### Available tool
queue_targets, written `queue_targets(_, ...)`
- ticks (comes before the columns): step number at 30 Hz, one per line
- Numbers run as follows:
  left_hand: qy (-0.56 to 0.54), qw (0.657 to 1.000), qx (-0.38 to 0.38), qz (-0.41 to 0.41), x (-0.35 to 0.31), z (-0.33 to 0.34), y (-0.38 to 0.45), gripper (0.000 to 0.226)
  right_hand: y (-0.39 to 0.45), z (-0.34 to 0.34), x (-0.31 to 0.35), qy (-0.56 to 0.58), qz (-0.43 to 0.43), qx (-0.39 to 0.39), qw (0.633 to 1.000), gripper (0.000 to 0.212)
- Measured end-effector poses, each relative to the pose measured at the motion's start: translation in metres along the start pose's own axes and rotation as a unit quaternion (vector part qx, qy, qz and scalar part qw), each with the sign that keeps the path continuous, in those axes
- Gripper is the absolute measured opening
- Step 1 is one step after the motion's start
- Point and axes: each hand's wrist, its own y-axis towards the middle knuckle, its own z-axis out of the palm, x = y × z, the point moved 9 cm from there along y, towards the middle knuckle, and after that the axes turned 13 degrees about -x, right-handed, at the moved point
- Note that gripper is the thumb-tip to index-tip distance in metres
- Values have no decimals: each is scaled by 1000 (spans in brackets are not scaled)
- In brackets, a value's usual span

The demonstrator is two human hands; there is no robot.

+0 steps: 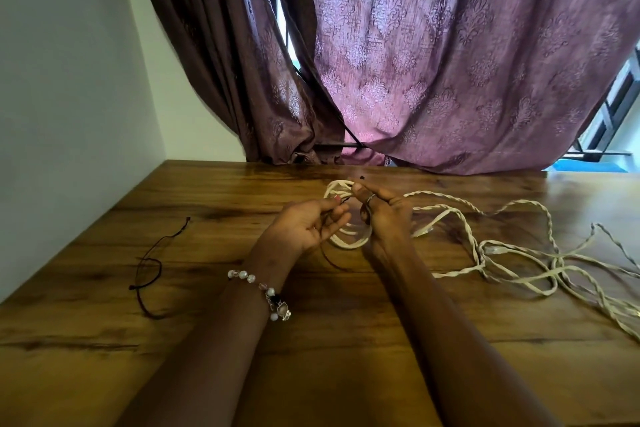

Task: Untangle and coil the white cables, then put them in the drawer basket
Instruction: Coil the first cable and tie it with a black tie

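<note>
A coil of white cable [348,239] is held up over the middle of the wooden table [104,340]. My right hand [384,215] grips the coil, thumb on its upper loops. My left hand [308,224] pinches a thin dark tie [330,255] beside the coil, and the tie's end hangs toward the table. Loose twisted white cables [512,263] trail from the coil across the right side of the table and run off the right edge of the view. No drawer basket is in view.
Another thin black tie [149,265] lies on the table at the left. A purple patterned curtain [433,62] hangs behind the table's far edge, with a window [613,114] at the right. A white wall [69,80] stands on the left.
</note>
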Motion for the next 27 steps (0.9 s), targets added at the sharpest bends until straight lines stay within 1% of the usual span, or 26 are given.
queue_targets(3,-41,999,-2,8,-11,-6,-2,12,-4,-2,4,15,12,-17,1000,15)
queue_targets(6,-78,996,32,11,-21,-4,-5,14,-7,-4,8,19,13,-31,999,20)
queue_targets(10,-112,989,85,37,-31,3,-9,30,-6,-7,13,27,-4,-52,998,33)
queue_targets(12,-102,987,106,68,-35,7,-11,25,-5,-6,13,16,-13,-41,999,31)
queue_targets(13,-91,986,103,90,-36,6,-11,19,-4,-6,11,6,-13,-35,999,27)
queue_targets(14,-75,986,87,119,-38,3,-10,15,-4,-5,9,-4,-13,-32,999,23)
queue_targets(16,-20,980,21,197,-45,-8,-6,11,-6,-4,7,-12,-9,-25,1000,19)
queue_targets(18,13,965,-44,260,-54,-19,-4,13,-7,-2,7,-16,-12,-16,1000,20)
queue_targets(19,12,960,-61,272,-58,-22,-4,15,-8,-1,7,-20,-11,-13,1000,22)
queue_targets(21,-30,966,-61,250,-61,-25,-1,19,-11,1,8,-16,-6,1,1000,24)
queue_targets(23,-112,975,-39,187,-58,-26,1,23,-12,3,8,-9,-1,17,1000,25)
queue_targets(25,-200,970,-11,136,-56,-25,0,22,-13,6,8,-18,-6,32,999,23)
queue_targets(27,-251,960,-9,125,-59,-28,-1,20,-15,9,8,-23,-7,52,998,22)
